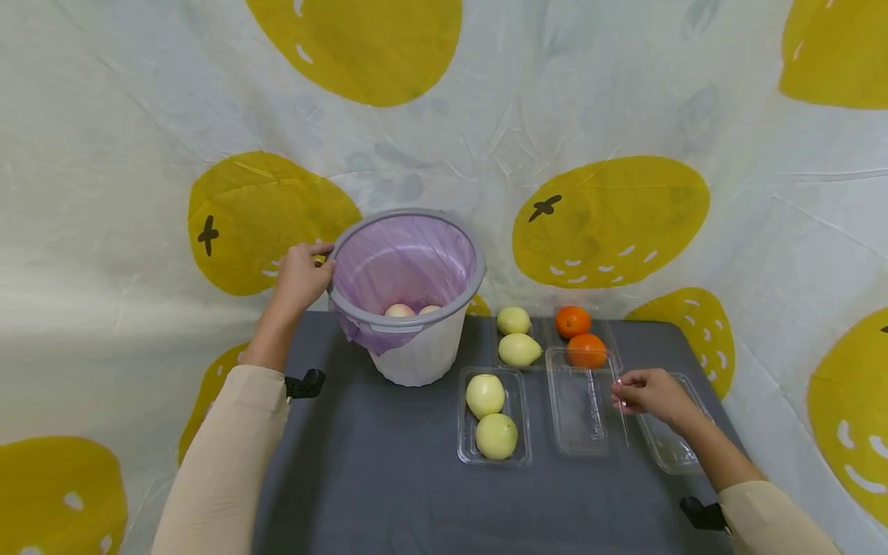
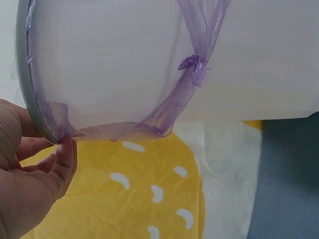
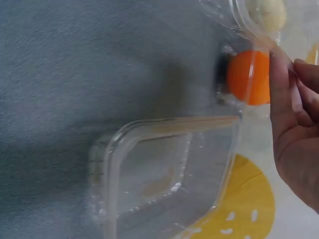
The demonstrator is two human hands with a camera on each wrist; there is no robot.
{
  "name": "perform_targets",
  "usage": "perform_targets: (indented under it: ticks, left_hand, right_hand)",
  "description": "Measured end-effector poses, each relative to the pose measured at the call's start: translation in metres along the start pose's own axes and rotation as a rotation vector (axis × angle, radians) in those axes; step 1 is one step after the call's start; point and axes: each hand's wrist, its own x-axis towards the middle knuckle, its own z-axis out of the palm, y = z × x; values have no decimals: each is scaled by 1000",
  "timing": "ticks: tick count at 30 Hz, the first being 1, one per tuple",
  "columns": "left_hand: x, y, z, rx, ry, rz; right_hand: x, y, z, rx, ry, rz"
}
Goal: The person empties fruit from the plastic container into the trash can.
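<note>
My left hand (image 1: 302, 276) grips the grey rim of a white bin (image 1: 419, 358), which is lined with a purple plastic bag (image 1: 388, 258). In the left wrist view the thumb and fingers (image 2: 65, 159) pinch the rim and the bag's folded edge. Two pale pinkish round fruits (image 1: 399, 310) show inside the bin. My right hand (image 1: 652, 395) pinches the right edge of a clear plastic tray (image 1: 579, 420) with nothing in it. That tray overlaps the nearer of two oranges (image 1: 586, 351) in the head view.
Left of the held tray, another clear tray (image 1: 469, 451) holds two yellow-green round fruits (image 1: 496, 436). Behind it are two pale yellow fruits (image 1: 519, 350), lemon-like. A further clear tray (image 1: 669, 447) lies under the right forearm. A lemon-print cloth (image 1: 444, 131) hangs behind the dark table (image 1: 388, 478).
</note>
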Motion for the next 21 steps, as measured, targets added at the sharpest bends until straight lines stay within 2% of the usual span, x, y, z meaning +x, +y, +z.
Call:
perform_targets:
  ticks: [15,21]
  left_hand:
    - [0,1,-1,-13,-17,-10]
    - [0,-1,0,-27,-16,-13]
  right_hand:
    - [1,28,1,-28,-129,33]
    - [0,35,5,-96,-106,26]
